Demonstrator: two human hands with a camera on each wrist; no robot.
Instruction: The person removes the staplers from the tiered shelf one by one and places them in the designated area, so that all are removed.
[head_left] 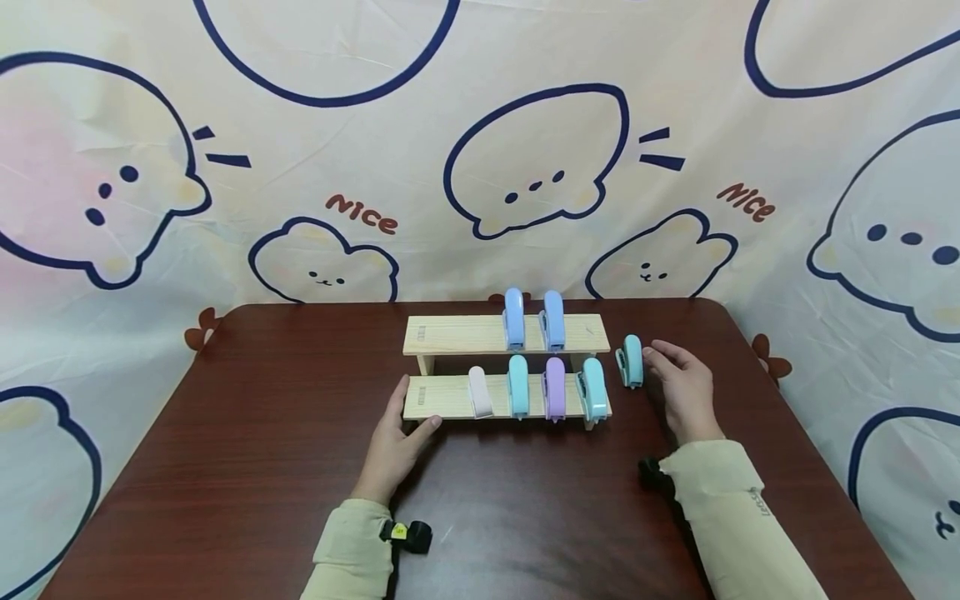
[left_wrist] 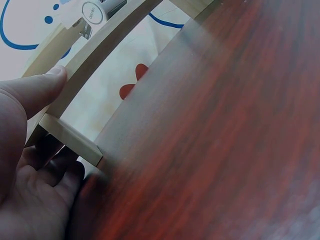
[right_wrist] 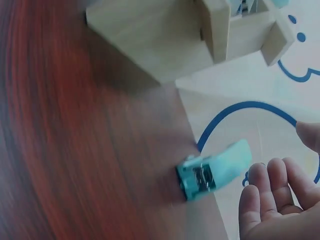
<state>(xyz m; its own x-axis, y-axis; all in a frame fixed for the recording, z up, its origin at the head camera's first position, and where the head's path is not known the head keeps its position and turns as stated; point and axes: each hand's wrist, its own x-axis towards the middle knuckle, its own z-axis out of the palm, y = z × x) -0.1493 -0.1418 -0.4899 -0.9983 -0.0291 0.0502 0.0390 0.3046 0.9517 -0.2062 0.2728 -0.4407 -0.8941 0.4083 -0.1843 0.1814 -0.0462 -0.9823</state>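
My left hand grips the left end of a two-step wooden rack, thumb on the front edge and fingers round the side. On its lower step stand a white stapler, a teal stapler, a purple stapler and another teal stapler. Two blue staplers, one at the left and one at the right, stand on the upper step. Right of the rack, a loose teal stapler stands upright on the table. Beside it, my right hand holds nothing, its fingertips just short of the stapler.
The dark brown table extends on both sides of the rack and in front of it. A cloth printed with cartoon outlines hangs behind the table's far edge and along the sides.
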